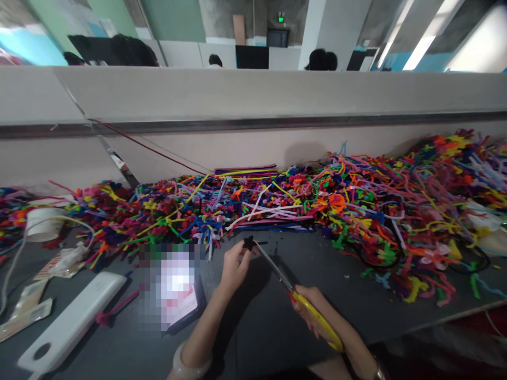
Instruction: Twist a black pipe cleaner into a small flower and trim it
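In the head view, my left hand (235, 266) pinches a small black star-shaped pipe-cleaner piece (249, 243) above the dark table. My right hand (312, 310) is wrapped round the yellow handles of long-nose pliers (282, 278). Their long silver jaws reach up and left, with the tips at the black piece; whether they grip it or only touch it I cannot tell. Left of my left forearm lies a lit phone (178, 295), its picture partly blurred out. Beyond my hands, loose pipe cleaners (269, 211) lie in a long heap.
A heap of coloured pipe cleaners (380, 211) runs along the partition (253, 95). On the left are a white long device with a hole (75, 324), a white paper cup (43, 224), a cable and small packets (29, 306). Heads of other people show beyond the partition.
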A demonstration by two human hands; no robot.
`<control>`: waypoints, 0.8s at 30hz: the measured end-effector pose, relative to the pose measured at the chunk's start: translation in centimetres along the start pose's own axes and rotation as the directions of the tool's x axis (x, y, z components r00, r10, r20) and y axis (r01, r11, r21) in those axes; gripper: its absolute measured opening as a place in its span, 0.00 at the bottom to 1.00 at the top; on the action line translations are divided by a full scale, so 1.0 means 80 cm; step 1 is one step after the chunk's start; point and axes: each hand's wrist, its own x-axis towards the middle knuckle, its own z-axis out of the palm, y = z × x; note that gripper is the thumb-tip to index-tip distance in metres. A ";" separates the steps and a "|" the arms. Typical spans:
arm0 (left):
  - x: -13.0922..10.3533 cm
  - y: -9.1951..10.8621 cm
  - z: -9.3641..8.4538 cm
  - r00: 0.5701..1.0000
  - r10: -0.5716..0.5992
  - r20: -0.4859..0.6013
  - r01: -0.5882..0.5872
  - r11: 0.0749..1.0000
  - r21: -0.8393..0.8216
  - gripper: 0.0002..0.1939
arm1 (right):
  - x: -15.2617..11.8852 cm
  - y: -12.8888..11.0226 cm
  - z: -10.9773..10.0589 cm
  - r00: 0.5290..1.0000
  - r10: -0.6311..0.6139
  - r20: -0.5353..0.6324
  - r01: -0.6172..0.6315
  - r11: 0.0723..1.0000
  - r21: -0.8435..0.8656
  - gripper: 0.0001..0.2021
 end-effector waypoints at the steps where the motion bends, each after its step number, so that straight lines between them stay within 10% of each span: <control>1: 0.000 0.000 0.000 1.000 -0.001 0.001 0.001 1.000 -0.004 0.11 | 0.000 -0.001 0.000 1.000 0.002 -0.002 -0.002 1.000 -0.003 0.22; 24: 0.003 -0.005 0.001 0.999 0.048 -0.022 -0.048 0.999 -0.018 0.13 | -0.023 0.031 -0.003 0.997 -0.063 -0.041 0.070 0.977 0.200 0.25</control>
